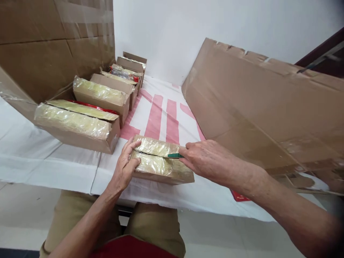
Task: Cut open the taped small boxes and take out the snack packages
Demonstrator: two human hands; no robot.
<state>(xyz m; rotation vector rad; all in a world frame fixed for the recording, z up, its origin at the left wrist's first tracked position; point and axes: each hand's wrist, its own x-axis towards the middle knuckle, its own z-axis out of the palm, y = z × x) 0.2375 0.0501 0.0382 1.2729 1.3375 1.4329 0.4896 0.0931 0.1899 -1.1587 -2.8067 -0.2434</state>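
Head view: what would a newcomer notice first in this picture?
First, the two hands at the near table edge: the left hand steadies a small taped box, and the right hand holds a green tool at its top seam. Next, a row of similar boxes runs back on the left, and a big cardboard sheet leans on the right.

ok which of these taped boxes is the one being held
The small box at the table's front edge, apart from the row at left: left hand steadies it, right hand holds a green tool to it.
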